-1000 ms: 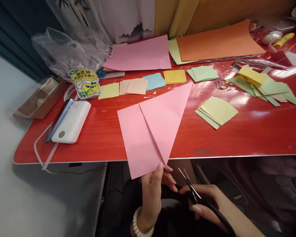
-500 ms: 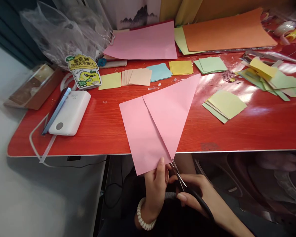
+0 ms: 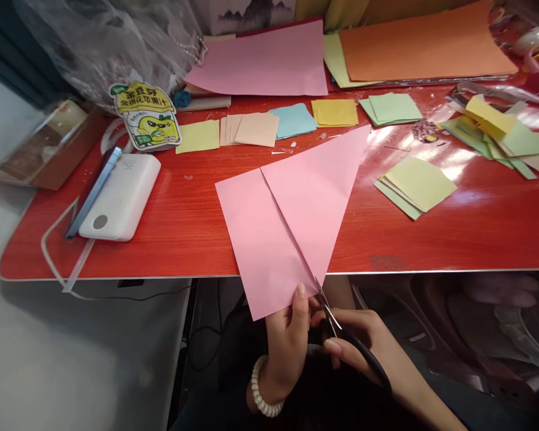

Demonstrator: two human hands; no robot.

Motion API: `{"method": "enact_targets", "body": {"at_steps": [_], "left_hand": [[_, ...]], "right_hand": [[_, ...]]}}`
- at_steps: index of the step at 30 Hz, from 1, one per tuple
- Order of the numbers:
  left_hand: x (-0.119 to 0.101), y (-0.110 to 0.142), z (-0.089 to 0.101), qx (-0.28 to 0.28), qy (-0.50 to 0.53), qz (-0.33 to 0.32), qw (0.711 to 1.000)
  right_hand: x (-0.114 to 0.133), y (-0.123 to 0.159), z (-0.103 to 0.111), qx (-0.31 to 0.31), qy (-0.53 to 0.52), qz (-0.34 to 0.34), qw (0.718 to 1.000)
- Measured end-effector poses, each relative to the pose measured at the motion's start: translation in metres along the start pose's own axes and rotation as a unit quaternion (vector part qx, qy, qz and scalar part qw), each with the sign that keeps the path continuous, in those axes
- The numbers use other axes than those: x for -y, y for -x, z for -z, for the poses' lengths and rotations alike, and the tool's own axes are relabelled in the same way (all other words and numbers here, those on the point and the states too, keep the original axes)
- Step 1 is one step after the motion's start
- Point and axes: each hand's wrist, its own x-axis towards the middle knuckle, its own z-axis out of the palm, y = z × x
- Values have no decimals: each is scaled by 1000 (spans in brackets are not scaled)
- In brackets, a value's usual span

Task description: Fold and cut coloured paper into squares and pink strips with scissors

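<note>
A pink sheet of paper [image 3: 269, 239], its right part folded over into a triangle, reaches from the table out past the front edge. My left hand [image 3: 290, 341] pinches its lower edge, thumb on top and fingers underneath. My right hand [image 3: 363, 341] grips black-handled scissors [image 3: 330, 314]. Their blades meet the paper at the lower tip of the folded triangle, just right of my left thumb. Part of the blades is hidden by the paper, and the right fingers partly cover the handles.
On the red table [image 3: 184, 239] lie small paper stacks, including blue squares [image 3: 291, 121] and light green squares [image 3: 420, 182]. Paper scraps [image 3: 507, 134] are heaped at right. Large orange paper [image 3: 426, 45] and pink paper [image 3: 260, 60] lie behind. A white power bank [image 3: 121, 197] sits left.
My right hand has brought the scissors up and left to the paper's lower corner, and the blades now overlap it. My left hand keeps its pinch. The view has shifted slightly.
</note>
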Motion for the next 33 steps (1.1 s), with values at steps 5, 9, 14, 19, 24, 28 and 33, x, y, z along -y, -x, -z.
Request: {"method": "enact_targets", "body": {"at_steps": [5, 9, 14, 19, 24, 28, 33], "left_hand": [[-1, 1, -1, 2, 8, -1, 1000], [0, 2, -1, 6, 14, 8, 1000], [0, 3, -1, 13, 17, 12, 1000], [-3, 4, -3, 9, 51, 27, 998], [-7, 4, -5, 9, 72, 39, 997], [-7, 4, -5, 21, 97, 47, 994], [-2, 2, -4, 32, 103, 46, 993]], "right_hand": [[0, 0, -1, -5, -7, 11, 1000], [-3, 2, -3, -8, -13, 3, 1000], [-4, 4, -5, -17, -17, -27, 999], [-3, 4, -7, -22, -16, -39, 999], [-4, 5, -8, -26, -3, -49, 998], [-5, 7, -9, -28, -6, -54, 998], [-5, 6, -11, -36, 4, -56, 998]]}}
